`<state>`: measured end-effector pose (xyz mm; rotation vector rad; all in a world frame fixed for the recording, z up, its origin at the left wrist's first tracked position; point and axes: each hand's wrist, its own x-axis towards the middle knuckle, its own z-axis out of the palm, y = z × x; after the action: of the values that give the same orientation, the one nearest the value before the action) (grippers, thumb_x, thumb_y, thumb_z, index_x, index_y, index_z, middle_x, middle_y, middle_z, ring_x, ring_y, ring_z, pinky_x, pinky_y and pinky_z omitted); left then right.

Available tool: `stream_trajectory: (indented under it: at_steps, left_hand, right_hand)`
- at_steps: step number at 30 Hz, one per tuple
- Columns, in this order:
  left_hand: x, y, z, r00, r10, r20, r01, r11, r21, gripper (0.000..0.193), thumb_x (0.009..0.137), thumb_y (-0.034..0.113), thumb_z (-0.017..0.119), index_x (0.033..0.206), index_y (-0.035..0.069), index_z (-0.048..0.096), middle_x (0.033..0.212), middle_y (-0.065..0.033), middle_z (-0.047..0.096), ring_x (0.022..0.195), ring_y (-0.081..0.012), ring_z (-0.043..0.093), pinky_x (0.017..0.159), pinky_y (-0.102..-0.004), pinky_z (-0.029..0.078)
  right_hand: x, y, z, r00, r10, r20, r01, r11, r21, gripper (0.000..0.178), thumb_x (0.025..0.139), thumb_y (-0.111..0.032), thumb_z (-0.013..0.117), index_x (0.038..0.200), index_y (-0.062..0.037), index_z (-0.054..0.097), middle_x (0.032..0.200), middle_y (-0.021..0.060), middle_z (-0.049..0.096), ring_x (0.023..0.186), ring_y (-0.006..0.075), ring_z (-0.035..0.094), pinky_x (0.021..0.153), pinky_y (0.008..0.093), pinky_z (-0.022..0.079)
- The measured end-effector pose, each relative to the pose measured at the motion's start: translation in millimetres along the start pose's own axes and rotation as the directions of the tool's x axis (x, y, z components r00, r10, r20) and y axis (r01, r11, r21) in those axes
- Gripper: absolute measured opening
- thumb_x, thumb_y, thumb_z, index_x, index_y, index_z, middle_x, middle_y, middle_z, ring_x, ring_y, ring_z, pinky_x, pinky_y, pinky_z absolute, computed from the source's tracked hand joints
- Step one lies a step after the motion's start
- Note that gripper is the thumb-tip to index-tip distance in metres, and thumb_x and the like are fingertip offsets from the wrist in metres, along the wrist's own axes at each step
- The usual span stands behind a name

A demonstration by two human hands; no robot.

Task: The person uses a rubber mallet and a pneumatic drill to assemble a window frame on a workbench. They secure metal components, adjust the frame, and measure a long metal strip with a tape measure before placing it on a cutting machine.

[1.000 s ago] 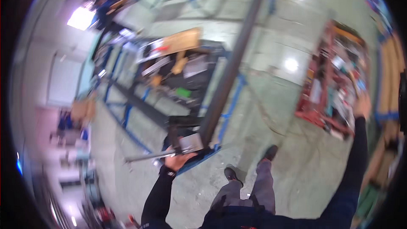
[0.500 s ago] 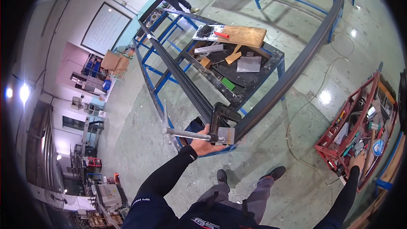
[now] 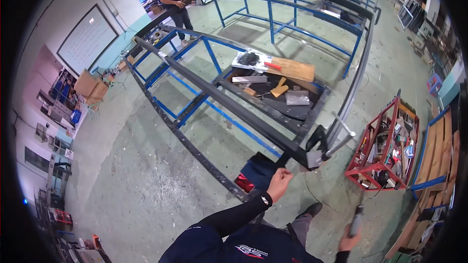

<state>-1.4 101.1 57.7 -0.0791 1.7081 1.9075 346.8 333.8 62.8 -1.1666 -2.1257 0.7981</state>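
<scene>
Head view: a tool (image 3: 357,220) is gripped by the right hand (image 3: 349,239), fingers clamped on it; the left hand (image 3: 279,185), fingers curled together, is held near the clamp (image 3: 321,135).

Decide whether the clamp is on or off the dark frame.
On: the clamp sits at the near corner of the dark frame, held by neither left hand nor right hand.

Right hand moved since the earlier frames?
Yes: the right hand came away from the red tool rack toward the person's body, now holding a grey tool.
</scene>
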Motion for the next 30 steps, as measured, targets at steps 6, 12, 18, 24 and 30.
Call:
stream_trajectory:
  at_steps: [6, 12, 18, 24, 30]
  left_hand:
    - [-60, -6, -111, 0.895, -0.354, 0.269, 0.441, 0.784, -0.437, 0.035, 0.088, -0.011, 0.040, 0.120, -0.007, 0.053, 0.111, -0.0122, 0.061, 0.105, -0.0211, 0.062, 0.097, -0.0327, 0.051]
    - [-98, -1, -170, 0.865, -0.323, 0.384, 0.480, 0.755, -0.447, 0.029, 0.096, -0.007, 0.041, 0.122, -0.008, 0.052, 0.122, -0.0163, 0.060, 0.117, -0.0227, 0.060, 0.103, -0.0303, 0.050]
    - [-126, 6, -189, 0.887, -0.231, 0.401, 0.425, 0.746, -0.512, 0.031, 0.100, 0.002, 0.045, 0.130, -0.007, 0.044, 0.122, -0.0159, 0.059, 0.116, -0.0242, 0.061, 0.104, -0.0322, 0.049]
    - [-135, 20, -158, 0.891, -0.220, 0.397, 0.422, 0.723, -0.547, 0.030, 0.098, 0.011, 0.057, 0.128, 0.009, 0.051, 0.116, -0.0074, 0.064, 0.110, -0.0187, 0.063, 0.096, -0.0333, 0.053]
    - [-150, 53, -105, 0.820, -0.083, 0.567, 0.437, 0.730, -0.525, 0.021, 0.100, 0.022, 0.055, 0.120, 0.017, 0.060, 0.117, -0.0014, 0.067, 0.111, -0.0183, 0.063, 0.092, -0.0360, 0.053]
  right_hand:
    - [-146, -151, 75, 0.954, -0.033, 0.297, -0.043, 0.969, 0.244, 0.027, 0.083, -0.015, 0.075, 0.101, 0.0008, 0.062, 0.081, 0.0104, 0.062, 0.074, 0.0217, 0.058, 0.072, 0.0374, 0.049]
    - [-184, -234, 109, 0.860, -0.256, 0.441, 0.101, 0.933, 0.346, 0.027, 0.078, -0.020, 0.078, 0.084, -0.0022, 0.059, 0.071, 0.0136, 0.057, 0.063, 0.0316, 0.058, 0.063, 0.0404, 0.047]
    - [-201, -255, 95, 0.785, -0.304, 0.540, 0.116, 0.928, 0.354, 0.027, 0.078, -0.018, 0.078, 0.086, -0.0023, 0.058, 0.072, 0.0143, 0.057, 0.064, 0.0311, 0.058, 0.062, 0.0385, 0.047]
    - [-195, -261, 62, 0.807, -0.294, 0.511, 0.096, 0.920, 0.379, 0.024, 0.077, -0.014, 0.077, 0.087, -0.0024, 0.059, 0.072, 0.0143, 0.057, 0.065, 0.0300, 0.058, 0.062, 0.0375, 0.047]
    - [-195, -260, 14, 0.860, -0.333, 0.387, 0.211, 0.922, 0.325, 0.021, 0.076, -0.009, 0.076, 0.091, -0.0027, 0.062, 0.081, 0.0154, 0.060, 0.072, 0.0355, 0.059, 0.065, 0.0388, 0.048]
